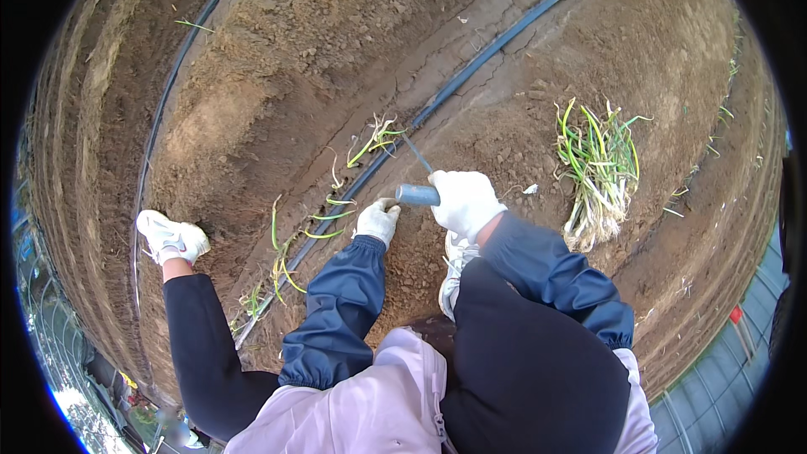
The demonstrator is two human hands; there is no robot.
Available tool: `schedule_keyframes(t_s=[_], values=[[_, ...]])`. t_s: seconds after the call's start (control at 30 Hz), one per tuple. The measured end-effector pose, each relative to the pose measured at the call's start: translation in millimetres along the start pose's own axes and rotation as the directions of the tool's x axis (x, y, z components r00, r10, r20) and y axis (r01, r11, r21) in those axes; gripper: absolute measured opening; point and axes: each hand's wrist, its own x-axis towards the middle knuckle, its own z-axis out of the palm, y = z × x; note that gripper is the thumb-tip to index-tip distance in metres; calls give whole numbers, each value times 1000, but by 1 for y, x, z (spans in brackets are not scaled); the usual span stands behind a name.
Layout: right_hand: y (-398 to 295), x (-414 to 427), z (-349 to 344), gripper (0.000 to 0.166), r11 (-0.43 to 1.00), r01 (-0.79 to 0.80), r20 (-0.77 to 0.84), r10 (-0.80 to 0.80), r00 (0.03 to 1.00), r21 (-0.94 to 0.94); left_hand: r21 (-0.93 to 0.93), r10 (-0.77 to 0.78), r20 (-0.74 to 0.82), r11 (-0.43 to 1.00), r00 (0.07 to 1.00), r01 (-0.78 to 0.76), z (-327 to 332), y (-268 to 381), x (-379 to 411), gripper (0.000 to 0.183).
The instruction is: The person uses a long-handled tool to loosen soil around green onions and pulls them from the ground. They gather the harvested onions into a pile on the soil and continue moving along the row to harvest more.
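My right hand (465,203), in a white work glove, grips a hand tool by its blue-grey tubular handle (416,195). The tool's thin metal shaft (418,153) slants from the fist towards the drip hose (454,83), where its tip is hard to make out. My left hand (377,222), also gloved, is low over the soil just right of the hose, close to the handle's end. Whether its fingers pinch anything is hidden. Green onion seedlings (328,217) lie along the hose, left of that hand. More seedlings (373,142) lie beyond it, near the shaft.
A thick bundle of onion seedlings (599,170) with pale roots lies on the soil at right. My white shoes (171,236) stand on either side of the planting row. A second hose (165,98) runs along the left furrow. Grey sheeting (712,391) borders the lower right.
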Motion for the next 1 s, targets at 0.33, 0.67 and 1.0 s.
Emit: schedule_keyframes(t_s=[0.33, 0.67, 1.0], values=[[-1, 45, -25, 19, 994, -96, 97, 101, 990, -51, 48, 47, -32, 998, 998, -46, -1, -4, 3, 28], [-2, -29, -23, 23, 992, 31, -89, -20, 996, 120, 28, 81, -57, 996, 995, -79, -14, -15, -4, 29], [13, -87, -68, 26, 977, 143, -48, -137, 989, 155, -633, -140, 132, 750, 981, 192, -7, 42, 25, 29]])
